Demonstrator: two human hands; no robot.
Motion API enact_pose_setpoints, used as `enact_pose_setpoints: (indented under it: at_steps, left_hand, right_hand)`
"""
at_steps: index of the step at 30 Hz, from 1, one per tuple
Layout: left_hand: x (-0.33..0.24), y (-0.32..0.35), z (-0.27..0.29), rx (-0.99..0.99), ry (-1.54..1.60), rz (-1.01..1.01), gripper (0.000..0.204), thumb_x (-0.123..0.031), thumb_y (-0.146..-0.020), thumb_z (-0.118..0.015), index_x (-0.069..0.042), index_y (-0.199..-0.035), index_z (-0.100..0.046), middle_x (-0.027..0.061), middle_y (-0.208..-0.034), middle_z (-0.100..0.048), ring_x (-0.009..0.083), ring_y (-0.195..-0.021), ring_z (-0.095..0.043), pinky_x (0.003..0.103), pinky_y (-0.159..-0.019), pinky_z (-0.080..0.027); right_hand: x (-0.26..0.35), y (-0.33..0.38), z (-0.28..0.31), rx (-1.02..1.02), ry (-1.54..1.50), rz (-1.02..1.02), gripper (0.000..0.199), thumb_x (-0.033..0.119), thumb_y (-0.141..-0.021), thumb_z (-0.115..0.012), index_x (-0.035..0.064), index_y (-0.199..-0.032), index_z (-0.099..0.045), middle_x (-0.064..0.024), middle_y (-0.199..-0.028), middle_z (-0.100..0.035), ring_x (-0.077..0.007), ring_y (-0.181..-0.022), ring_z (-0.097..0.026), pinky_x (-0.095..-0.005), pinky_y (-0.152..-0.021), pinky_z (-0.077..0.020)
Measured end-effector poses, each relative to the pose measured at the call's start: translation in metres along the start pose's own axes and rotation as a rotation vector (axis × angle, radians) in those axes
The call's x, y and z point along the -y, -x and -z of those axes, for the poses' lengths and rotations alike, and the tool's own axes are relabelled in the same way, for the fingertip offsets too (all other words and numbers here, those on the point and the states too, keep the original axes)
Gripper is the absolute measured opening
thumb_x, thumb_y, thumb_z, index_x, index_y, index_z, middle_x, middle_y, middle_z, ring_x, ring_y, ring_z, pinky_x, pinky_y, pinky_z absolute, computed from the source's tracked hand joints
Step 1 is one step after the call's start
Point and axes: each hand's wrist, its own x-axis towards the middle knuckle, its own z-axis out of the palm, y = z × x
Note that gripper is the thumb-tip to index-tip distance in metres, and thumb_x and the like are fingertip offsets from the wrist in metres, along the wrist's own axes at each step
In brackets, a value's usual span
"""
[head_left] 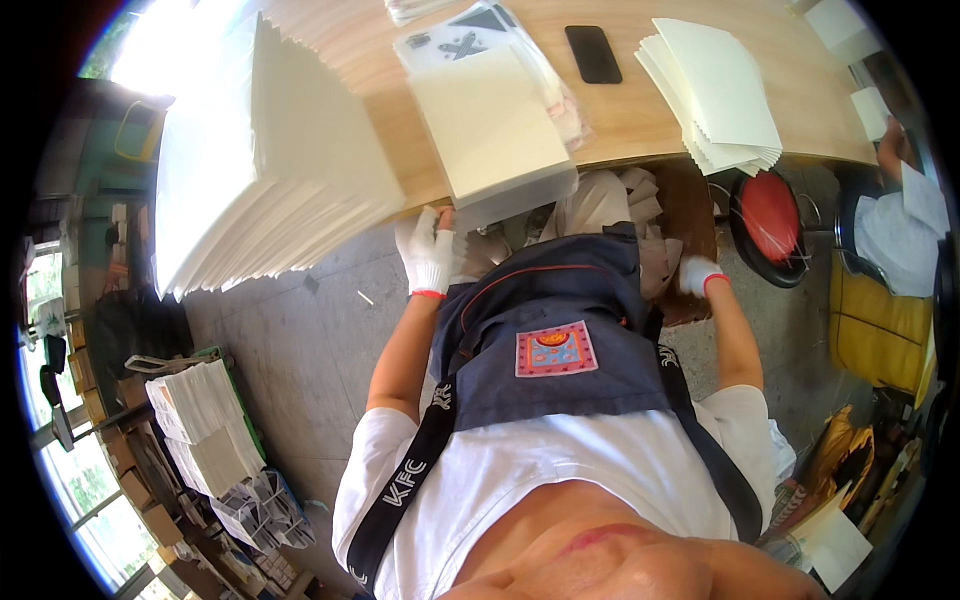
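Head view: cream stack [492,122] sits at the front edge of the worktop [622,120]; left hand [424,252] beside its corner, right hand [699,275] beside the apron [545,300]. Neither grip can be told. Advisable: keep edges square.

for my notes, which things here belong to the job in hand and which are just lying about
Likely the job, judging by the white-gloved left hand nearby:
cream rectangular paper stack
clear plastic packaging under it
tall white paper stack
possibly the fanned off-white paper pile, farther right

Likely lying about:
black rectangular phone
round red-and-black padded seat
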Motion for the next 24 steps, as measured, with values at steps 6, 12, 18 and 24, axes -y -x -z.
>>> enact_pose_setpoints:
  at_steps: [6,12,18,24]
  left_hand:
    - [-0.004,-0.017,-0.003,-0.174,-0.663,-0.892,0.034,-0.003,-0.061,-0.065,-0.01,-0.094,-0.065,0.0073,-0.112,-0.057,0.03,-0.102,-0.053,0.039,-0.085,-0.045]
    - [0.002,-0.026,-0.005,-0.183,-0.529,-0.908,0.018,-0.01,-0.065,-0.071,-0.007,-0.079,-0.06,0.0043,-0.088,-0.061,0.0248,-0.084,-0.056,0.037,-0.071,-0.046]
    - [0.033,-0.006,-0.031,-0.313,0.214,-0.052,0.014,-0.012,-0.081,-0.066,-0.007,-0.078,-0.054,-0.0019,-0.063,-0.049,0.0048,-0.056,-0.044,0.022,-0.05,-0.036]
    - [0.031,-0.002,-0.023,-0.083,0.842,0.45,0.012,-0.016,-0.088,-0.057,-0.006,-0.085,-0.053,-0.0011,-0.066,-0.052,0.0058,-0.055,-0.047,0.021,-0.047,-0.04]
  right_hand:
    - [0.12,0.02,0.145,-0.768,-0.632,0.505,0.028,0.022,-0.075,-0.058,0.0099,-0.1,-0.056,-0.0138,-0.09,-0.062,-0.0313,-0.087,-0.059,-0.0403,-0.076,-0.0458]
    - [0.184,-0.009,0.182,-0.979,-0.387,0.82,0.029,0.014,-0.065,-0.069,0.0113,-0.092,-0.058,-0.003,-0.094,-0.059,-0.023,-0.092,-0.058,-0.0341,-0.077,-0.0456]
    - [0.222,-0.007,0.148,-0.589,-1.525,0.373,0.015,0.017,-0.08,-0.058,0.003,-0.077,-0.054,-0.0102,-0.073,-0.063,-0.0221,-0.071,-0.064,-0.0315,-0.062,-0.046]
    - [0.193,0.008,0.166,-0.403,-1.351,0.19,0.035,0.038,-0.088,-0.051,0.0042,-0.081,-0.058,-0.0056,-0.061,-0.059,-0.0121,-0.046,-0.052,-0.0273,-0.044,-0.0389]
